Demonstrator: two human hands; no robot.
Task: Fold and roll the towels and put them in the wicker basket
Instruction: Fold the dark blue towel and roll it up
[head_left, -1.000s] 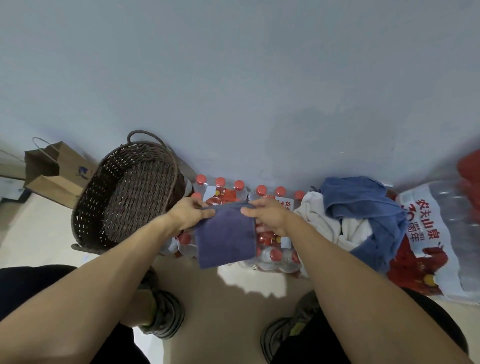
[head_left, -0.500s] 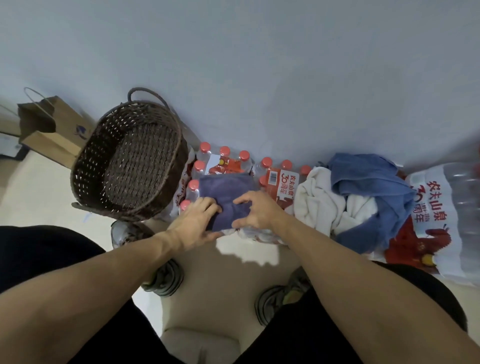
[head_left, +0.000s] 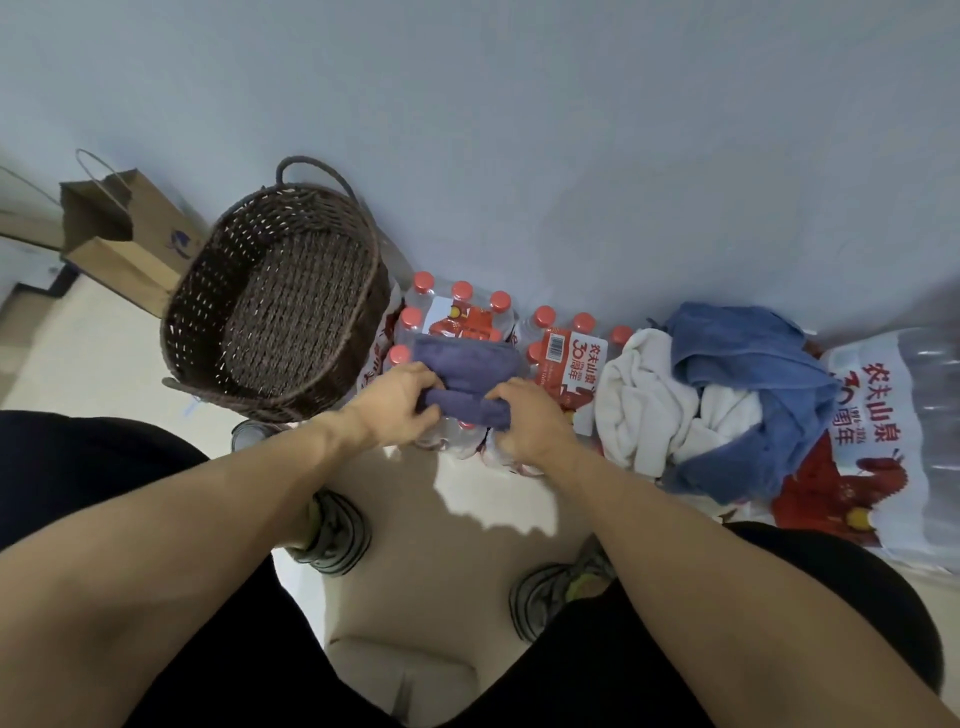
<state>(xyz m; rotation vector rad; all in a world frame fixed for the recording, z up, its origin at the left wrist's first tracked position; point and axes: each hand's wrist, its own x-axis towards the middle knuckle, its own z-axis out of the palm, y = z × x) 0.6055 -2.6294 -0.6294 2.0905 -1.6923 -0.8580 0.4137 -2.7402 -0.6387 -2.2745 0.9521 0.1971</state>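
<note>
A dark purple towel (head_left: 470, 366) lies folded on top of a pack of water bottles (head_left: 457, 317), its near edge curled into a roll. My left hand (head_left: 397, 402) grips the roll's left end and my right hand (head_left: 527, 423) grips its right end. The dark brown wicker basket (head_left: 358, 343) stands to the left, with nothing inside it. A white towel (head_left: 647, 400) and a blue towel (head_left: 753, 374) lie crumpled in a heap to the right.
A second bottle pack (head_left: 571, 358) sits under the towels, and a large wrapped water pack (head_left: 893, 436) stands at the far right. A brown paper bag (head_left: 124, 234) leans behind the basket. My shoes (head_left: 332, 530) rest on the pale floor, the wall rising just behind everything.
The purple towel went from hanging between my hands down onto the bottle pack. Both hands pressed it flat, and now its near edge is rolled up.
</note>
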